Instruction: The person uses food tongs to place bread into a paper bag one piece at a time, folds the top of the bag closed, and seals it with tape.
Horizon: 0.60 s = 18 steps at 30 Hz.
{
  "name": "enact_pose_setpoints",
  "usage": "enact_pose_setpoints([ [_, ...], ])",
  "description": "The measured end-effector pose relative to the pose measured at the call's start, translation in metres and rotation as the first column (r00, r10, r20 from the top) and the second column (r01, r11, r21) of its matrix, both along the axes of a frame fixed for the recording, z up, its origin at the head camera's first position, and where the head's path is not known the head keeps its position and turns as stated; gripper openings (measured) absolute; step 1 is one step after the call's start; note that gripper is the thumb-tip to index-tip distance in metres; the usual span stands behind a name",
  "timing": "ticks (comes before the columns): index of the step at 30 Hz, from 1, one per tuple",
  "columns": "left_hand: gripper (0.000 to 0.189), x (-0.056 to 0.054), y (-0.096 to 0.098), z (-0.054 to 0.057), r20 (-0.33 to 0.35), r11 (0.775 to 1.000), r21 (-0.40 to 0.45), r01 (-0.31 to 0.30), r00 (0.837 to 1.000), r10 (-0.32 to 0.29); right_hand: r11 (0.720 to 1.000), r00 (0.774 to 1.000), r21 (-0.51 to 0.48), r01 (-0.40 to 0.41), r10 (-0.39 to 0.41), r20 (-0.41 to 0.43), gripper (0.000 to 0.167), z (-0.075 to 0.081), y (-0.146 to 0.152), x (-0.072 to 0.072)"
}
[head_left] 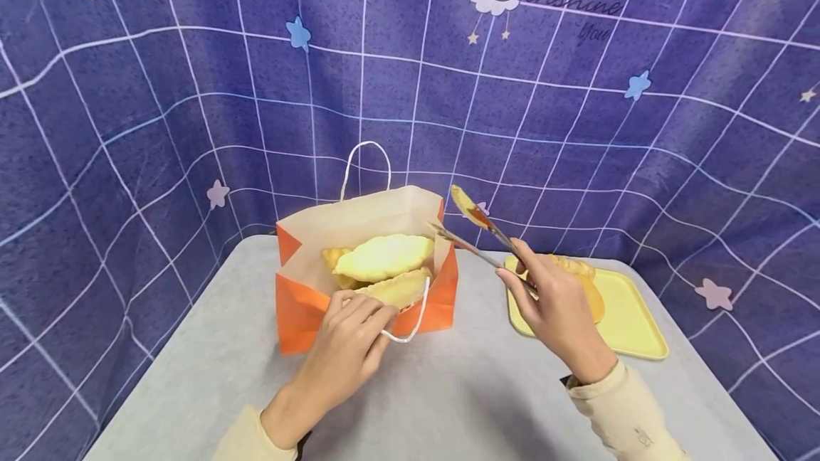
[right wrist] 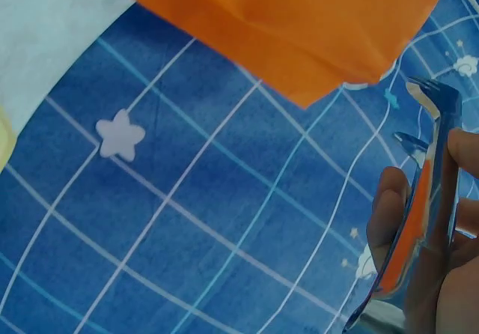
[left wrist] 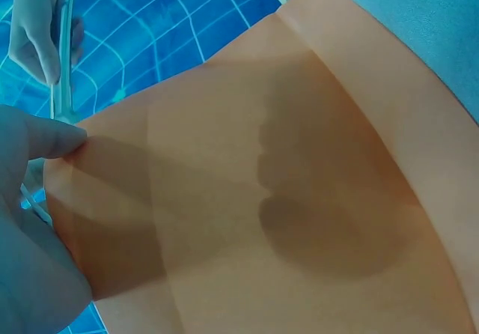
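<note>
An orange paper bag (head_left: 442, 297) with white cord handles stands with its mouth open. My left hand (head_left: 352, 340) grips the near rim, next to the front handle; in the left wrist view a digit presses against the bag's side (left wrist: 224, 162). Inside lie a pale bread roll (head_left: 387, 256), a second roll (head_left: 405, 290) nearer the rim, and a browner piece (head_left: 334, 260) partly hidden behind them. My right hand (head_left: 560, 308) holds metal tongs (head_left: 502, 237) right of the bag. The tongs' tips are apart with nothing between them, also in the right wrist view (right wrist: 443, 154).
A yellow tray (head_left: 634, 319) stands at the right, partly behind my right hand. On it are a braided bread (head_left: 576, 267) and a rounder bun (head_left: 594, 299). A blue gridded curtain (head_left: 410, 84) surrounds the grey table (head_left: 205, 354) at the back and sides.
</note>
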State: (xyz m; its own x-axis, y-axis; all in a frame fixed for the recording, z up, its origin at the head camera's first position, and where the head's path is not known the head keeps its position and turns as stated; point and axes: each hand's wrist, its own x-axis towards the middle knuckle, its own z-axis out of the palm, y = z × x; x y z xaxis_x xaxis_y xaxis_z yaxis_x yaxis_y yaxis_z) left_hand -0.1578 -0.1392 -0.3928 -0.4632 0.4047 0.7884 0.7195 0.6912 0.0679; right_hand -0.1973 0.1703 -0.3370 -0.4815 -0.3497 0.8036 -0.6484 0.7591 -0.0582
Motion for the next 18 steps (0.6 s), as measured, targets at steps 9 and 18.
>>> enact_pose_setpoints([
  [9, 0.027, 0.000, 0.001, 0.000, 0.001, 1.000, 0.000, 0.002, 1.000, -0.002, 0.993, 0.995, -0.061, 0.100, -0.100, -0.002, 0.038, -0.008, 0.040, 0.005],
  [18, 0.027, -0.001, 0.001, 0.000, 0.001, 1.000, 0.006, 0.005, 1.000, -0.005, 0.969, 0.972, -0.082, 0.231, -0.227, 0.060, 0.034, -0.028, 0.083, 0.014],
])
